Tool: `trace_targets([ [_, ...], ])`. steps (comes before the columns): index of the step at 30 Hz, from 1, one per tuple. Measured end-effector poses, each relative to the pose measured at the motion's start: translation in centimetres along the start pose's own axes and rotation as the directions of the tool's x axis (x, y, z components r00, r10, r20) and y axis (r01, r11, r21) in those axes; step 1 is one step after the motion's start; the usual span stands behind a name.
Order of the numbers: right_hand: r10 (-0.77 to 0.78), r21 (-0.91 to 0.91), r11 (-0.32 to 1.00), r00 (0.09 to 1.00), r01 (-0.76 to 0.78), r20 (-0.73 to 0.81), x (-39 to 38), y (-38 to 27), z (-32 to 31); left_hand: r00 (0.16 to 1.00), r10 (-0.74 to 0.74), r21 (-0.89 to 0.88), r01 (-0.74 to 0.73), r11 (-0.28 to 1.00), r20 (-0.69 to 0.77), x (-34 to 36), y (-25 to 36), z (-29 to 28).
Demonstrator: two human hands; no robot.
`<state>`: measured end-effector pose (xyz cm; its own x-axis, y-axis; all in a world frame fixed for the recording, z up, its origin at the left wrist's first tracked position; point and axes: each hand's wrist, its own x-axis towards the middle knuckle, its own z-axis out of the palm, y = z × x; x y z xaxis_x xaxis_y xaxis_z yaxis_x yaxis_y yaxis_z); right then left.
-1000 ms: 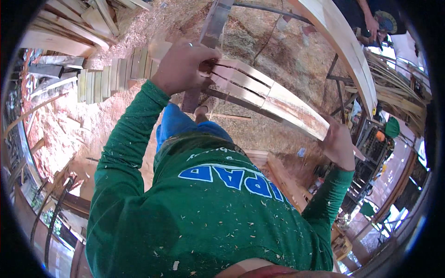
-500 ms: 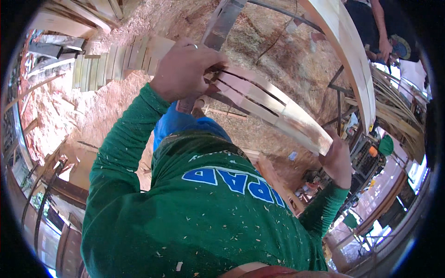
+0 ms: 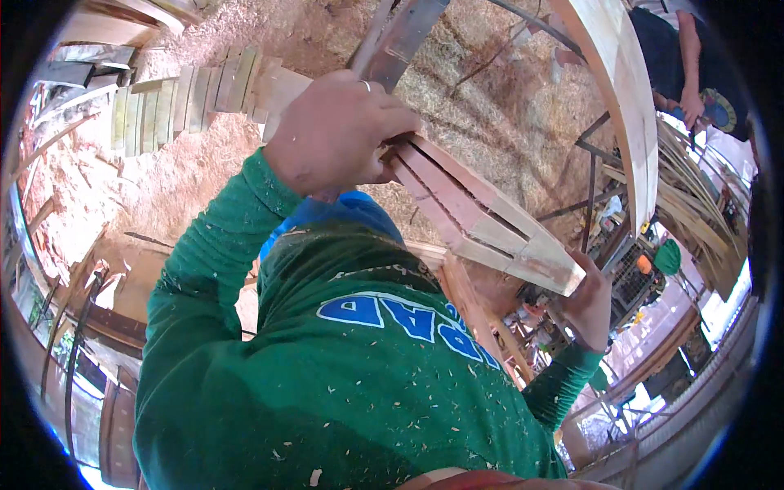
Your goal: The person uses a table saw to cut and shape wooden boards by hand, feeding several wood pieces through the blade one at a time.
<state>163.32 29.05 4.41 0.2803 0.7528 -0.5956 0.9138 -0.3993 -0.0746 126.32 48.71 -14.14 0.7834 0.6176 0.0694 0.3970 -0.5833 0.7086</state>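
Note:
A pale bundle of long, slightly bent wooden slats (image 3: 488, 192), with narrow dark gaps between them, slants across the space in front of me. My left hand (image 3: 339, 135), a ring on one finger, is wrapped round its upper left end and hides that end. At the lower right end, my right hand (image 3: 586, 302) holds the tip from beneath and from the far side; its fingers are partly hidden behind the wood. Both arms wear green sleeves, and wood chips cling to my green shirt (image 3: 327, 376).
Short boards (image 3: 184, 102) lie in a row at the left. A large curved wooden piece (image 3: 616, 90) rises at the upper right, with another person's hand (image 3: 692, 106) beyond it. Thin wood strips (image 3: 694, 216) are piled at the right. A dark beam (image 3: 408, 41) stands ahead.
The slat bundle has turned, showing wider gaps between its slats, and its right end has dipped slightly. My left hand has shifted a little right; my right hand has moved slightly down and left.

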Motion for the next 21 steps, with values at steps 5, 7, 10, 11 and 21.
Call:
trace_targets([
  [5, -0.008, 0.02, 1.0, 0.999, 0.007, 0.038, 0.31, -0.76, -0.66, 0.999, 0.004, -0.027, -0.005, 1.0, -0.042, 0.28, 0.18, -0.15],
  [7, -0.01, 0.028, 1.0, 0.999, 0.009, 0.036, 0.41, -0.6, -0.62, 0.999, 0.005, -0.025, -0.007, 1.0, -0.044, 0.4, 0.1, -0.03],
  [10, -0.012, 0.016, 1.0, 0.999, 0.011, 0.037, 0.52, -0.15, -0.46, 0.998, 0.01, -0.018, -0.012, 1.0, -0.058, 0.42, 0.03, 0.13],
  [11, -0.009, 0.024, 1.0, 0.999, 0.008, 0.037, 0.54, -0.24, -0.47, 0.997, 0.014, -0.015, -0.016, 1.0, -0.072, 0.41, 0.03, 0.17],
  [21, -0.006, 0.035, 0.999, 0.999, 0.005, 0.044, 0.76, -0.66, -0.73, 0.998, 0.012, -0.005, -0.012, 1.0, -0.061, 0.23, 0.12, 0.24],
])
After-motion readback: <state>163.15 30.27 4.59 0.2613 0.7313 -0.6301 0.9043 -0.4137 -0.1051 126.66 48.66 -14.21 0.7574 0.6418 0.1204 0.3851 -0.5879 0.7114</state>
